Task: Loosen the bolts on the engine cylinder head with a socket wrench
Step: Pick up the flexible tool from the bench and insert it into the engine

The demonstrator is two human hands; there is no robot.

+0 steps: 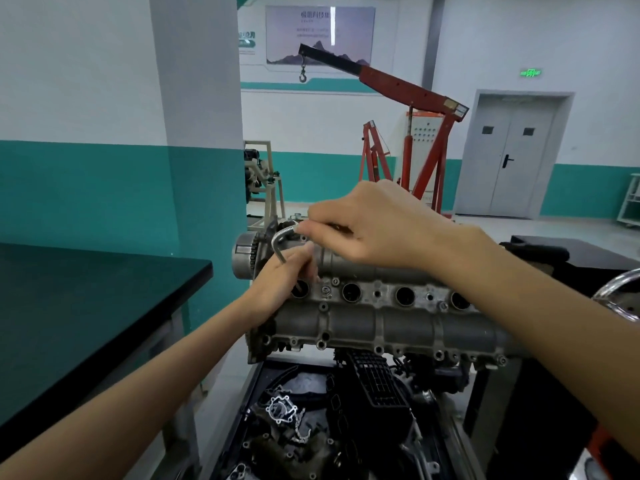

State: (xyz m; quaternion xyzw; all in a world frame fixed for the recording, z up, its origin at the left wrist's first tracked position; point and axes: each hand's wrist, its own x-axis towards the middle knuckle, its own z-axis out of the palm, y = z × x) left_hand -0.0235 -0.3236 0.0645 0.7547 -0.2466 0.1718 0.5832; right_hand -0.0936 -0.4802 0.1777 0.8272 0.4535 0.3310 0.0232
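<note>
Reaching in from the near edge, both bare forearms stretch toward the engine cylinder head [381, 317], which sits on a stand in the middle of the room. Nearest and lowest, below the head, a dark tray [311, 427] holds loose engine parts, among them a bright metal gasket [281, 409] and a length of chain [300, 432]. To the left stands a black-topped bench [86, 306].

The left hand [282, 275] lies over the head's left end beside the first of the round plug wells, its fingers curled round the lower leg of a bent, L-shaped metal wrench [282, 242]. The right hand [367, 226] comes in over the top, thumb and fingertips pinching the wrench's upper arm just past its bend. Whether the tip is seated on a bolt I cannot tell; the left hand covers it. Small bolts [325, 290] dot the head's flanges.

Farther back stands a red engine hoist [415, 95], its hook [303, 75] hanging before a wall poster [320, 32]. A grey double door [509, 157] is at the far right.
</note>
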